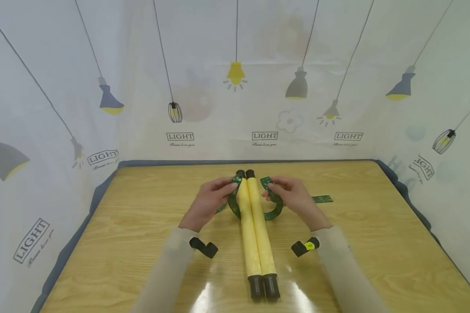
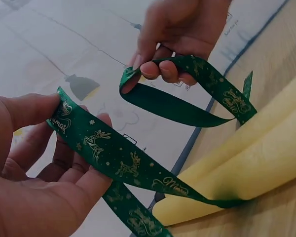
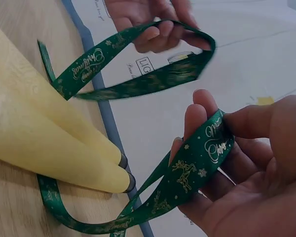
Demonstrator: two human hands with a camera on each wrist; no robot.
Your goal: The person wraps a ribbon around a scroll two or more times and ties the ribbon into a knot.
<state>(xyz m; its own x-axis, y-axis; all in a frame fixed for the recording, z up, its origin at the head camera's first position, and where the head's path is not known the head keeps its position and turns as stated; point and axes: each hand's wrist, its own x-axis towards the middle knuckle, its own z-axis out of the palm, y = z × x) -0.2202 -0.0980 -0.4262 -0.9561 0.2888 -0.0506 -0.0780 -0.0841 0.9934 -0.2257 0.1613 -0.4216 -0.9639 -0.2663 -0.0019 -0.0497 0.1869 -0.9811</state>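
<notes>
Two pale yellow rods (image 1: 254,226) with dark end caps lie side by side, lengthwise, on the wooden table. A green ribbon (image 2: 128,158) printed with gold reindeer and lettering passes beneath them and rises on both sides. On the left of the rods, my left hand (image 1: 213,198) pinches one folded stretch of ribbon between thumb and fingers. Across from it, my right hand (image 1: 291,195) pinches the other stretch in a loop, as the right wrist view also shows around the right thumb (image 3: 249,121). Both hands are raised near the rods' far ends.
One ribbon tail (image 1: 322,199) extends over the table (image 1: 141,226) to the right of my right hand. Behind the table's far edge hangs a pale cloth backdrop (image 1: 211,130) printed with lamps. Black straps (image 1: 203,248) circle both wrists over light sleeves.
</notes>
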